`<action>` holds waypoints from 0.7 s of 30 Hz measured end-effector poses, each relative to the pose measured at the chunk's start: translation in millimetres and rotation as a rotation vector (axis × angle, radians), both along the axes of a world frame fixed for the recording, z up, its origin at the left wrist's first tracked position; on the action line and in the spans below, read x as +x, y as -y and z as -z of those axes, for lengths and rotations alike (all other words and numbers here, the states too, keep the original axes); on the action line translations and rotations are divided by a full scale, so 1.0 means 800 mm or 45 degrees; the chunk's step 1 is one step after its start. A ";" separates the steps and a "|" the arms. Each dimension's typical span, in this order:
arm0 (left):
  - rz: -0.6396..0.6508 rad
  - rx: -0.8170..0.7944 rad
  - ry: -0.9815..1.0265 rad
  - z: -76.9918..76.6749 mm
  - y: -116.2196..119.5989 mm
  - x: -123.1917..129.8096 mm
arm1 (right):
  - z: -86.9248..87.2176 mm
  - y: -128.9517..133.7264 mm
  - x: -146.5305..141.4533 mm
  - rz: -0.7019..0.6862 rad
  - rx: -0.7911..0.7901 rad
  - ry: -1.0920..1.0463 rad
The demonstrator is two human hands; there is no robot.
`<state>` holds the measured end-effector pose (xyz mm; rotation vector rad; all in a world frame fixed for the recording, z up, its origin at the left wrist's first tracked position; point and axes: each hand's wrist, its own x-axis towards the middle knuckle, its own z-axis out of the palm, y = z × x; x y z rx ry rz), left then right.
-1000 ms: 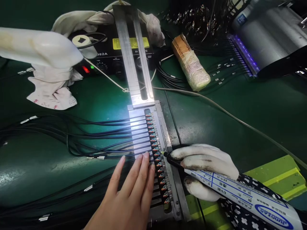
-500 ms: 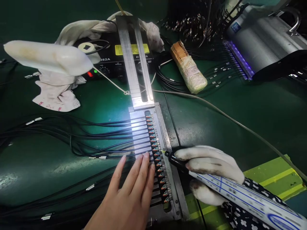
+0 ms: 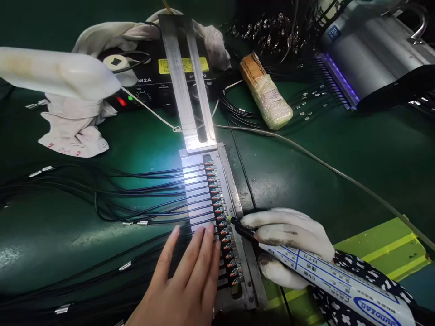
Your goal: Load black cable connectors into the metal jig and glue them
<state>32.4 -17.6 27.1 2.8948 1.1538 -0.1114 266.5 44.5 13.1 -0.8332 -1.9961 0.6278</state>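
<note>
My bare left hand lies with fingers spread over thin black cables and the lower part of a metal holding fixture. A column of small connector ends with orange and green parts fills the fixture's slot, each on its own cable. My right hand, in a stained white glove, is closed around a glue syringe with a blue-and-white label. The syringe's black nozzle points left, its fine tip close to the connectors right of my left fingertips. Whether the tip touches one I cannot tell.
Behind the fixture sits a black dispenser controller under a slotted metal bar. A white lamp head hangs at left. A wrapped block and a grey curing lamp with violet light stand at right. A hose crosses the table.
The view has shifted slightly. My left hand has slid a little down the fixture. The syringe tip has moved slightly down the connector row, and its label shows more sharply.
</note>
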 end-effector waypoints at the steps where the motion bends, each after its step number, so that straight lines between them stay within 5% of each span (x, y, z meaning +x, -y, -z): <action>1: 0.001 -0.001 0.001 0.000 0.000 0.000 | -0.001 0.000 0.000 -0.001 -0.002 0.001; 21: -0.004 -0.015 0.001 -0.004 -0.002 0.002 | -0.004 0.001 0.003 -0.009 0.003 0.012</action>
